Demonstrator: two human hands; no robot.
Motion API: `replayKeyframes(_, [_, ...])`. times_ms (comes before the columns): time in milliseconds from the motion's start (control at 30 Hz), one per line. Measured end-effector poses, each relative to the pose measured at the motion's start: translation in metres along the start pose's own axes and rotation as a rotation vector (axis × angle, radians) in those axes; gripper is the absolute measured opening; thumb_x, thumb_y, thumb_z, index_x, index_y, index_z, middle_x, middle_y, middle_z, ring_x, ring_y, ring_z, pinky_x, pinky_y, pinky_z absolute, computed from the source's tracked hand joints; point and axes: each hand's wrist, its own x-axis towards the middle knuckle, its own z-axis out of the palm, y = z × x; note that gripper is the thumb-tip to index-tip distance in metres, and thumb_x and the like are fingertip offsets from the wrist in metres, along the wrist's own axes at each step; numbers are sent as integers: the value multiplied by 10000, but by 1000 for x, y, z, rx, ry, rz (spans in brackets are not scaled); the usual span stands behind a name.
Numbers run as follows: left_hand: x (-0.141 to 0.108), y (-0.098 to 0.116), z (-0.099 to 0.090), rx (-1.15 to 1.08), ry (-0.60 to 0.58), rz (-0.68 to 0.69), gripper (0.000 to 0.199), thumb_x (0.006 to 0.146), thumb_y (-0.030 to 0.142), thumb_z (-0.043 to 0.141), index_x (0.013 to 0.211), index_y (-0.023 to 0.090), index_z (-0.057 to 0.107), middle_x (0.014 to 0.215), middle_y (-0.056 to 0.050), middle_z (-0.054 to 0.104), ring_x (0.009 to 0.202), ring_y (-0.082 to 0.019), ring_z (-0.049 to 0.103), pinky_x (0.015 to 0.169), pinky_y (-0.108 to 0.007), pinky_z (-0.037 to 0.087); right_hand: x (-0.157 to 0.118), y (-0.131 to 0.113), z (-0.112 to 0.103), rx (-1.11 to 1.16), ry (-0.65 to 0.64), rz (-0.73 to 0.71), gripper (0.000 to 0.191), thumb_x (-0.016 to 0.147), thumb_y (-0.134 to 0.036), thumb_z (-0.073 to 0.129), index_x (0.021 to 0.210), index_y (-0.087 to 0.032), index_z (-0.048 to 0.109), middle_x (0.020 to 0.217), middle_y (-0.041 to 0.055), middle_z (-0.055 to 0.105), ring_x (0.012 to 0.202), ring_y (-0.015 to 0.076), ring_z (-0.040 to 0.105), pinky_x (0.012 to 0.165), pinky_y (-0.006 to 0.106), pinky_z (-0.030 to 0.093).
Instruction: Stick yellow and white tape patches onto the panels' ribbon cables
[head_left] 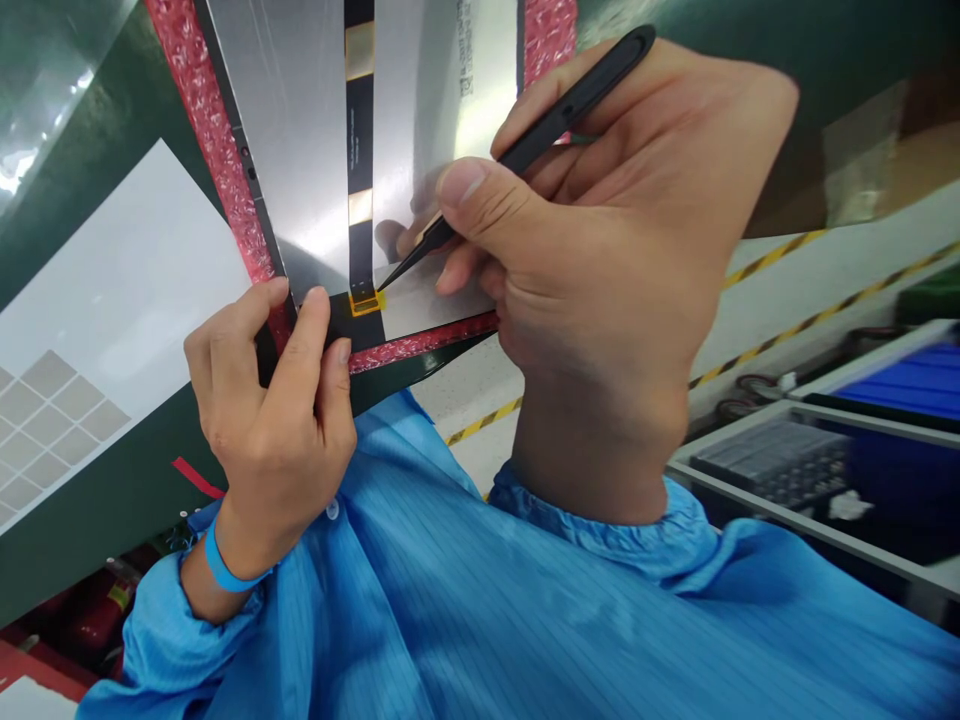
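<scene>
A flat metal-backed display panel [307, 160] lies on pink bubble wrap [217, 150]. Down its middle runs a dark flex cable [361, 130], ending in an orange-yellow connector strip [367, 303] near the bottom edge. My left hand [274, 390] grips the panel's lower left corner, index finger on its surface and thumb at the bottom edge. Between thumb and fingers, my right hand [592, 220] holds black fine-point tweezers [574, 105]. Their tip is at the upper right of the connector strip; whether it touches is too small to tell.
White sheets with grey squares [67, 400] lie at left on the green mat [150, 475], below clear plastic film [52, 90]. A short red strip [196, 478] is near my left wrist. At right are yellow-black floor tape [780, 345] and a grey-framed cart [825, 520] with bins.
</scene>
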Motion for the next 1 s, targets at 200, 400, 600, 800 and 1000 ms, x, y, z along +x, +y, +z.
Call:
replayKeyframes(200, [0, 1, -1, 19, -3, -5, 338, 1000, 216, 672, 1334, 239, 721, 1379, -129, 680, 1254, -318, 652, 969, -495, 597, -6, -4, -1, -3, 4, 46, 182, 884, -240, 823, 856, -334, 669, 851, 13, 731, 660, 266, 686, 479, 385, 450])
replayKeyframes(400, [-2, 1, -2, 14, 2, -12, 307, 1000, 220, 673, 1298, 269, 730, 1372, -118, 676, 1257, -332, 644, 974, -527, 591, -7, -4, -1, -20, 21, 69, 308, 837, -469, 899, 795, -337, 624, 820, 21, 720, 687, 300, 683, 463, 409, 469])
replayKeyframes(600, [-2, 1, -3, -1, -1, 5, 312, 976, 190, 700, 1282, 244, 735, 1364, -142, 672, 1254, -338, 644, 985, -535, 582, -7, -3, -2, -38, 10, 153, 360, 801, -553, 904, 835, -347, 611, 897, 32, 731, 897, 361, 724, 582, 461, 550])
replayKeyframes(800, [-2, 0, -2, -1, 7, 7, 304, 992, 208, 683, 1285, 264, 741, 1363, -133, 666, 1261, -345, 637, 991, -548, 580, -7, -4, -2, -28, 4, 153, 343, 846, -534, 881, 838, -338, 600, 871, 29, 709, 780, 317, 708, 571, 443, 510])
replayKeyframes(1000, [-1, 0, -2, 29, -4, 62, 324, 1014, 179, 634, 1288, 307, 751, 1373, -134, 664, 1286, -348, 619, 1017, -580, 560, -6, -8, -1, 1, -9, 63, 357, 841, -543, 905, 784, -335, 621, 822, 22, 689, 743, 306, 696, 499, 419, 464])
